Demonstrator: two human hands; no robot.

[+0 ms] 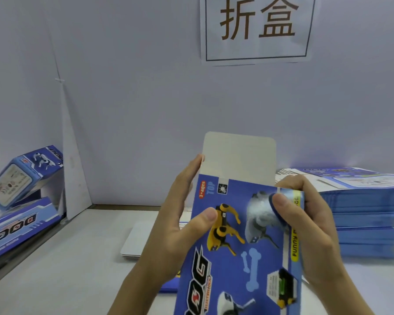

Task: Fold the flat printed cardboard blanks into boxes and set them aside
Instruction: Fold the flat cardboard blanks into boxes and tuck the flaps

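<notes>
I hold a blue printed cardboard box blank upright in front of me, its face showing yellow and white robot dogs. Its plain white top flap stands up at the far end. My left hand grips the blank's left edge, thumb on the printed face and fingers behind. My right hand grips the right edge, thumb pressed on the face near the top corner. A tall stack of flat blue blanks lies at the right.
Two folded blue boxes lie at the left, one tilted on top of the other. A white flat object rests on the grey table behind my hands. A paper sign hangs on the back wall.
</notes>
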